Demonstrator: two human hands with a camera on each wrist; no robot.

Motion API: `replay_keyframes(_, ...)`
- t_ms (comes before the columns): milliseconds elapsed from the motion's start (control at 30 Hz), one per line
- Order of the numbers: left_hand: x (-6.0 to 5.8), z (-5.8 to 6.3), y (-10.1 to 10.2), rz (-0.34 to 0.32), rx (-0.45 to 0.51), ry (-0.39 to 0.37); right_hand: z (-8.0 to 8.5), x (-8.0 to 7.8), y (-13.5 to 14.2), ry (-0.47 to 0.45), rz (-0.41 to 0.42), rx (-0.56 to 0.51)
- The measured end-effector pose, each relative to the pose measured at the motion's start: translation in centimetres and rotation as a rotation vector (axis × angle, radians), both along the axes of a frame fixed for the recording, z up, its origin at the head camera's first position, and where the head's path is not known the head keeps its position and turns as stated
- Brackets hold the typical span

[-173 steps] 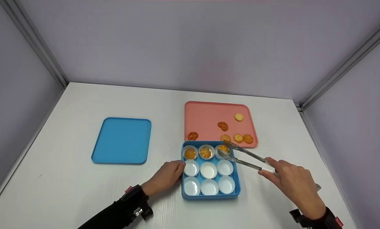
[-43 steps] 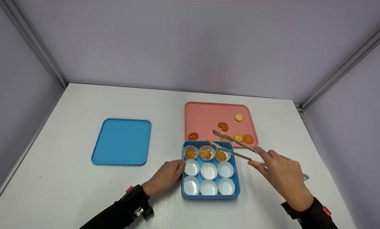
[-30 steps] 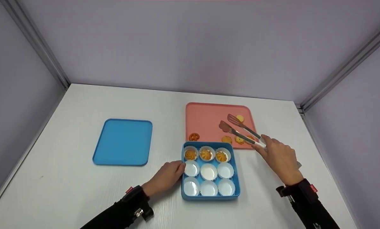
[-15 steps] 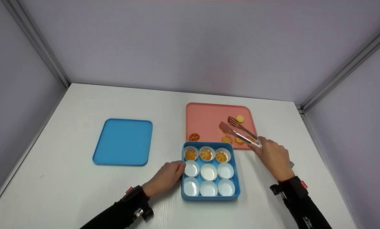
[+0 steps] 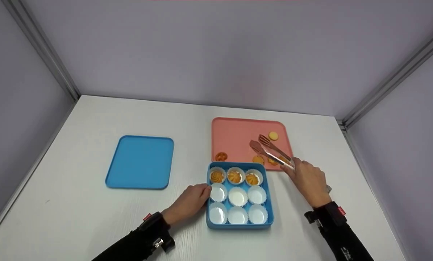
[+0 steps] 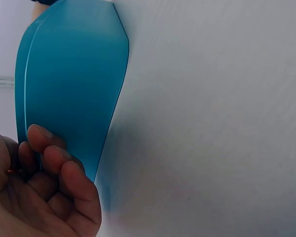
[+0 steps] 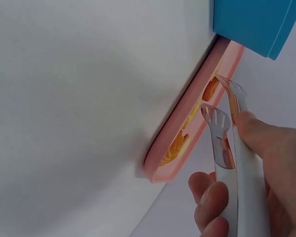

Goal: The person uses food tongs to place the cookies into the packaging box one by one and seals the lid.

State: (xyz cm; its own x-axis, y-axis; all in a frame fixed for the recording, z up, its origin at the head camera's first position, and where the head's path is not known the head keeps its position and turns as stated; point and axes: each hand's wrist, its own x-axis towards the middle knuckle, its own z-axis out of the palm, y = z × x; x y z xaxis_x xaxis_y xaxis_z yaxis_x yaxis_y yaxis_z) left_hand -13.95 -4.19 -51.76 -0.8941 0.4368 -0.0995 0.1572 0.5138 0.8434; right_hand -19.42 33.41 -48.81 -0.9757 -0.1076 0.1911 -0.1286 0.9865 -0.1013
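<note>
My right hand (image 5: 308, 183) grips metal tongs (image 5: 278, 161) with pale handles. Their slotted tips are apart, low over the pink tray (image 5: 234, 132); one covers the spot of a brown cookie, so I cannot tell whether it is touched. In the right wrist view, a brown cookie (image 7: 210, 89) shows by the tong tips. My left hand (image 5: 189, 201) holds the left rim of the blue box (image 5: 240, 226), fingers curled against its wall in the left wrist view. White paper cups fill the box in rows; swirled cookies (image 5: 234, 176) lie in the back row.
A pretzel (image 5: 221, 156) lies in the tray's front left corner, a pale round cookie (image 5: 273, 136) towards its back right. Several cookies (image 5: 258, 159) line the front edge, partly behind the tongs. A flat blue tray (image 5: 140, 163) lies to the left on the white table.
A third swirled cookie now sits in the back-right cup, released from the tongs. My right hand has moved the tongs over the pink tray, their tips drawing slightly closer. The left hand stays put.
</note>
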Motion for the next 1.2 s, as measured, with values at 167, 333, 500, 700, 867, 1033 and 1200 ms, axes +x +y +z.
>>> replay_keyframes(167,0.0,0.0,0.0,-0.001,0.007,0.004,-0.1,0.0,0.0,-0.002,-0.003,0.004)
replay_keyframes(333,-0.1,-0.2,0.1,-0.003,0.013,0.02,-0.4,-0.1,0.2,0.011,0.001,0.003)
replay_keyframes(500,0.0,-0.1,0.1,-0.005,0.011,0.015,-0.9,0.0,0.6,0.032,0.01,-0.011)
replay_keyframes(700,0.0,-0.1,0.2,-0.007,0.011,0.022,-0.9,0.1,1.0,0.044,0.02,-0.028)
replay_keyframes(867,-0.1,0.1,0.2,-0.006,0.005,0.003,-0.9,0.2,1.5,0.044,0.02,-0.031)
replay_keyframes(1033,0.0,0.1,0.2,-0.005,-0.004,-0.001,-0.8,0.5,1.6,0.072,0.031,-0.032)
replay_keyframes(1200,0.1,0.3,0.1,-0.008,0.0,0.019,-0.4,1.0,1.6,0.14,0.061,-0.038)
